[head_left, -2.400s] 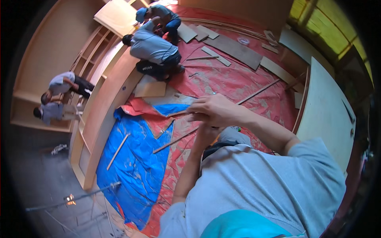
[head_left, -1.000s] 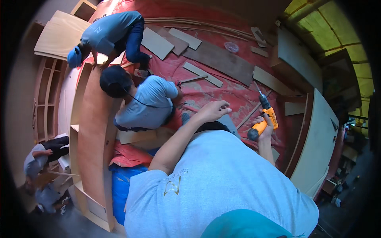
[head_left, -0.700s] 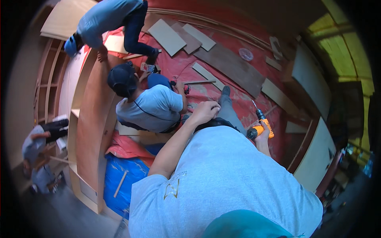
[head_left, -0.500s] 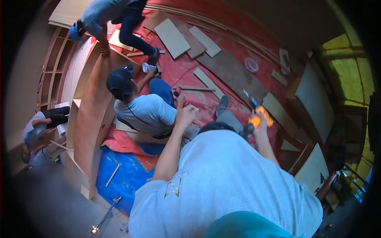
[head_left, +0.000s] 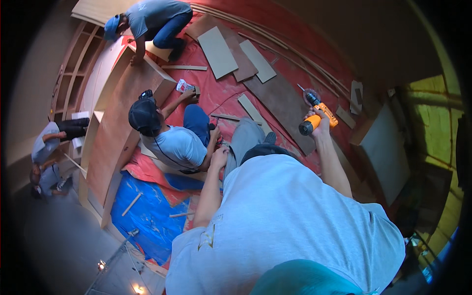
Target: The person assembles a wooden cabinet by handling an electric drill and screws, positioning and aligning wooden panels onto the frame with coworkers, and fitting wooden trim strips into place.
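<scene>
My right hand (head_left: 320, 123) grips a yellow-and-black cordless drill (head_left: 324, 112), held out to the right with its long bit pointing away over the red sheeting. Down beside my grey-trousered left leg is my left hand (head_left: 220, 157), its fingers curled; whether anything is in them is hidden. Close to it, a crouching co-worker in a black cap (head_left: 169, 142) has one hand around a red-and-black power tool (head_left: 219, 139), partly covered. That co-worker's other hand reaches toward a small wooden block (head_left: 197, 91) beside a white-and-red packet (head_left: 184, 85).
A long curved wooden cabinet (head_left: 115, 132) lies at the left, where another person (head_left: 152, 24) bends over its far end. Pale boards (head_left: 218, 51) and a brown panel (head_left: 280, 108) lie on red sheeting (head_left: 216, 103). Blue sheeting (head_left: 147, 211) is at lower left; a large box-like panel (head_left: 386, 147) stands right.
My right hand has raised the drill a little farther away. My left hand has drawn back and left, its fingers now curled. I have stepped, and the far person crouches lower.
</scene>
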The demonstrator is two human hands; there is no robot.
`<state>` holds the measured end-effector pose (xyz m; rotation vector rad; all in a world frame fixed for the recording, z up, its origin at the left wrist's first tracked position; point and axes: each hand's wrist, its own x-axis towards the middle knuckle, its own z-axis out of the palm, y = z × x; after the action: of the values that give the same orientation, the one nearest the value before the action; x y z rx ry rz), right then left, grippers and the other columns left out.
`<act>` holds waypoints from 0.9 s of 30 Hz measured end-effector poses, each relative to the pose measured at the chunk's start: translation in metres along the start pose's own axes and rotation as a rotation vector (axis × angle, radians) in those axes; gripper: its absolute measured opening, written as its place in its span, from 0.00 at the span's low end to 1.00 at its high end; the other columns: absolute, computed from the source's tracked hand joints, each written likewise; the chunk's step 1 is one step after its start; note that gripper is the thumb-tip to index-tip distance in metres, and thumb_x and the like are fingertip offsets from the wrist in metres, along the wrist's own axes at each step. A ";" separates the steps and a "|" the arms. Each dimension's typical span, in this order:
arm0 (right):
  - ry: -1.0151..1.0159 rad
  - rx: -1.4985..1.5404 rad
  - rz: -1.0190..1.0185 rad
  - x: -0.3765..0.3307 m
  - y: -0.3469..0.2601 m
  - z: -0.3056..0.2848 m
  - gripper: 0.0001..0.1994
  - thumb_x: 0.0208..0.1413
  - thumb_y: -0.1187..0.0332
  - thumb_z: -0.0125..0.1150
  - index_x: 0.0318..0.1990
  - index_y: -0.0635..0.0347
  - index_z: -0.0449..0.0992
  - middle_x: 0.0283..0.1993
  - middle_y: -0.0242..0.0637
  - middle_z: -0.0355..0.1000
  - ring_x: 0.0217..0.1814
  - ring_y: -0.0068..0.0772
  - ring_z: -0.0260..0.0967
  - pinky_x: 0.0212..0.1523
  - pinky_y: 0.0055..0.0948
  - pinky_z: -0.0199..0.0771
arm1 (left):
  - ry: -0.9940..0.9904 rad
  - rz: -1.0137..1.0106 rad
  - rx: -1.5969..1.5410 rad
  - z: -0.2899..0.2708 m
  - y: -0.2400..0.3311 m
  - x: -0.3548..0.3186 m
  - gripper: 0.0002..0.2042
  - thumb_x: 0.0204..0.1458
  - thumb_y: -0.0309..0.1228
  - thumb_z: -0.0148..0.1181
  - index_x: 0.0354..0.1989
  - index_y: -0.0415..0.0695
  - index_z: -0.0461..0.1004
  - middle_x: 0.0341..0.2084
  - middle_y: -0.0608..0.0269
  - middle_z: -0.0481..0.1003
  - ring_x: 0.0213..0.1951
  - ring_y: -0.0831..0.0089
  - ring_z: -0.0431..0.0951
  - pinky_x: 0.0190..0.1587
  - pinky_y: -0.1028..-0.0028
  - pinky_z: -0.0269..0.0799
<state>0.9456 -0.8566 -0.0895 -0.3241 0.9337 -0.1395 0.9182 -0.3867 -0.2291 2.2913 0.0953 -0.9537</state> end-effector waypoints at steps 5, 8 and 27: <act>0.070 -0.171 0.139 0.028 0.013 0.033 0.10 0.55 0.74 0.62 0.44 0.64 0.72 0.27 0.32 0.69 0.29 0.31 0.71 0.36 0.39 0.80 | 0.229 -0.027 -0.056 -0.005 0.026 0.078 0.13 0.62 0.36 0.57 0.49 0.47 0.82 0.45 0.44 0.82 0.51 0.46 0.81 0.53 0.53 0.75; 0.114 -0.290 0.122 0.051 0.022 0.063 0.10 0.55 0.73 0.62 0.44 0.63 0.73 0.27 0.32 0.69 0.28 0.30 0.71 0.35 0.38 0.79 | 0.185 -0.123 -0.141 -0.017 0.043 0.152 0.12 0.61 0.37 0.57 0.47 0.47 0.82 0.45 0.43 0.82 0.51 0.45 0.81 0.54 0.53 0.75; 0.271 -0.818 0.339 0.386 0.204 0.228 0.15 0.58 0.74 0.61 0.52 0.59 0.70 0.27 0.33 0.68 0.26 0.31 0.70 0.32 0.37 0.78 | 0.213 -0.416 -0.149 -0.132 -0.092 0.627 0.12 0.58 0.35 0.53 0.40 0.47 0.84 0.39 0.42 0.82 0.46 0.41 0.82 0.51 0.51 0.76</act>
<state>1.3529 -0.7146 -0.3271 -0.9072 1.2746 0.5393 1.4307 -0.3433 -0.6213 2.2681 0.7323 -0.8613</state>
